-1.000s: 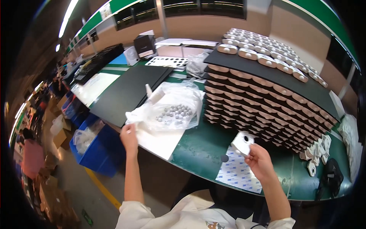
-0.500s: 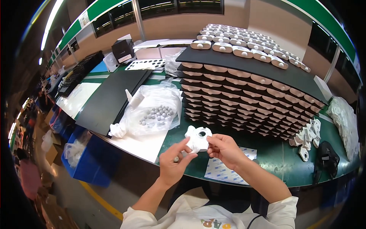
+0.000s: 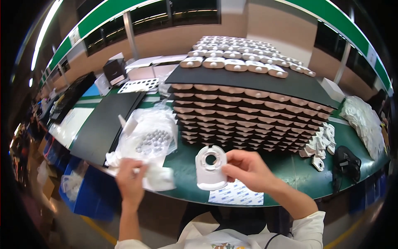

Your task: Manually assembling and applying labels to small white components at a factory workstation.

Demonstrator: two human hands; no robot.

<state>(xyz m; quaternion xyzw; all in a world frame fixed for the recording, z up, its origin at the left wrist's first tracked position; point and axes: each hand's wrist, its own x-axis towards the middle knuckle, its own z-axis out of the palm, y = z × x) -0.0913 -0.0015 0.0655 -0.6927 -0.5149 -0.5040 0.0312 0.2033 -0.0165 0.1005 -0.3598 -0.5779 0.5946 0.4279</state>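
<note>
- Two bare hands work over a green table (image 3: pixel 186 162); far left, we find a blue bin (image 3: pixel 89 200) with clear plastic inside.
- Beyond the bin, dark flat boards (image 3: pixel 103 128) lie on the table.
- Beside them rests a clear bag (image 3: pixel 150 119) with small pale balls (image 3: pixel 155 142) in it.
- In front of that bag, the left hand (image 3: pixel 131 178) has its fingers closed, as far as the blur lets us tell, on a limp white wrapping (image 3: pixel 161 179).
- At the centre we see the white part (image 3: pixel 210 173), a rounded plate with a round hole, held up and apart from the wrapping. We judge the step in hand to be parting these two; a next move would call for a freed left hand and a steady right one.
- Below the part lies a printed sheet (image 3: pixel 237 195).
- The right hand (image 3: pixel 248 168) pinches the part's right edge between thumb and fingers.
- Behind it, a tall stack (image 3: pixel 244 82) layers black boards with pale pieces.
- Farther right, we meet a loose white pile (image 3: pixel 325 139), a black object (image 3: pixel 347 165) and a bulging plastic bag (image 3: pixel 360 121).
</note>
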